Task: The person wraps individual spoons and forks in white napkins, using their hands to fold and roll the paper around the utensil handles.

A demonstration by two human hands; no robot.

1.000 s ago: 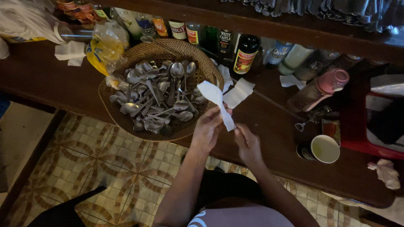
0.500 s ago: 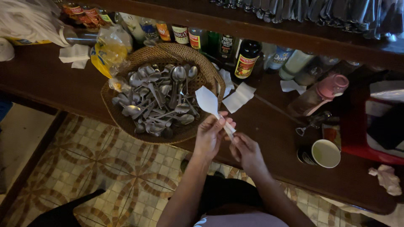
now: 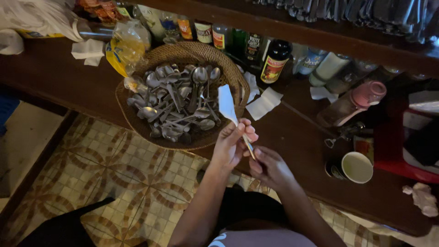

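Observation:
My left hand [image 3: 232, 145] is closed around a spoon wrapped in a white paper napkin [image 3: 226, 103], which sticks up over the edge of the basket. My right hand [image 3: 270, 167] sits just below and to the right, pinching the lower end of the spoon's metal handle [image 3: 248, 147]. Both hands hover above the front edge of the dark wooden counter [image 3: 292, 151]. A round wicker basket [image 3: 228, 68] to the left holds several loose metal spoons [image 3: 176, 103].
More folded white napkins [image 3: 264, 103] lie on the counter beside the basket. Bottles [image 3: 274, 61] line the back, with a pink-lidded bottle [image 3: 361, 98] and a cup [image 3: 357, 167] to the right. A yellow plastic bag [image 3: 122, 50] lies at the left. Patterned floor tiles [image 3: 114, 183] show below.
The napkin, loose and spread wide a second ago, is now rolled tightly around the spoon. Both hands have stayed close together at the counter's front edge.

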